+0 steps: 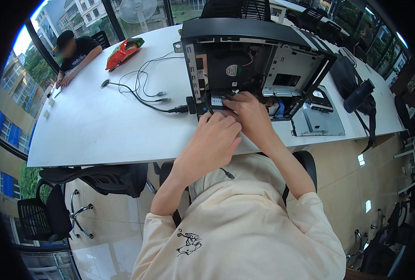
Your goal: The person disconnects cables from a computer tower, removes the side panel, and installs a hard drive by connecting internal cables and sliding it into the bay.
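One black computer case (289, 51) stands on the white surface (109, 135), open side toward the worker. Inside, low at the left, sits a white-labelled component (216, 100). The right hand (246, 109) reaches in with bent fingers at this component; from where I stand, I cannot tell whether it grips. The left hand (217, 135) is partly closed at the lower edge; its grip is also hidden. A black cable (147, 105) lies left of the case. To the right: a flat metal panel (331, 125) and a dark bottle (358, 96). Farther left: a red bag (120, 56).
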A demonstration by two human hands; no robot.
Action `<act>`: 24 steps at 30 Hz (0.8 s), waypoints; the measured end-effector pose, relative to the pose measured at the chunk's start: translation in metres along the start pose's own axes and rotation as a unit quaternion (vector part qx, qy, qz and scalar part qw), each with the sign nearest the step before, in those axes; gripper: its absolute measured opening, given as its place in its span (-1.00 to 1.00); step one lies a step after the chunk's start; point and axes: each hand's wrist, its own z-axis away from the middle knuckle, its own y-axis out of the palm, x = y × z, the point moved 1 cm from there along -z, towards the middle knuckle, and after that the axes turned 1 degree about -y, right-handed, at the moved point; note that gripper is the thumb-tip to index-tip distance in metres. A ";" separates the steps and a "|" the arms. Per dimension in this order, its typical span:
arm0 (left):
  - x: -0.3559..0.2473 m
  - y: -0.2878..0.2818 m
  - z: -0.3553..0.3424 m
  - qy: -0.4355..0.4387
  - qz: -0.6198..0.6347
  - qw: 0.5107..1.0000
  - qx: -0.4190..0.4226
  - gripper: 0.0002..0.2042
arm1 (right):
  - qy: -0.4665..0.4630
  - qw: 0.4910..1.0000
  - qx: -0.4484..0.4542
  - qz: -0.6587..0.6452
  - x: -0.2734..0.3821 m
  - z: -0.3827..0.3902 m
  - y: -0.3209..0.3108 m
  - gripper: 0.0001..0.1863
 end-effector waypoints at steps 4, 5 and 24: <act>-0.003 0.000 0.000 0.006 -0.026 1.000 0.009 -0.86 | -0.029 1.000 0.003 0.009 0.003 -0.003 0.001 -0.78; -0.003 -0.001 0.000 0.009 -0.026 1.000 0.009 -0.86 | -0.040 0.999 0.010 0.019 0.005 -0.005 0.000 -0.77; 0.015 0.003 0.007 0.000 0.001 0.996 0.090 -0.72 | 0.005 0.970 0.004 -0.244 0.021 0.028 -0.039 -0.68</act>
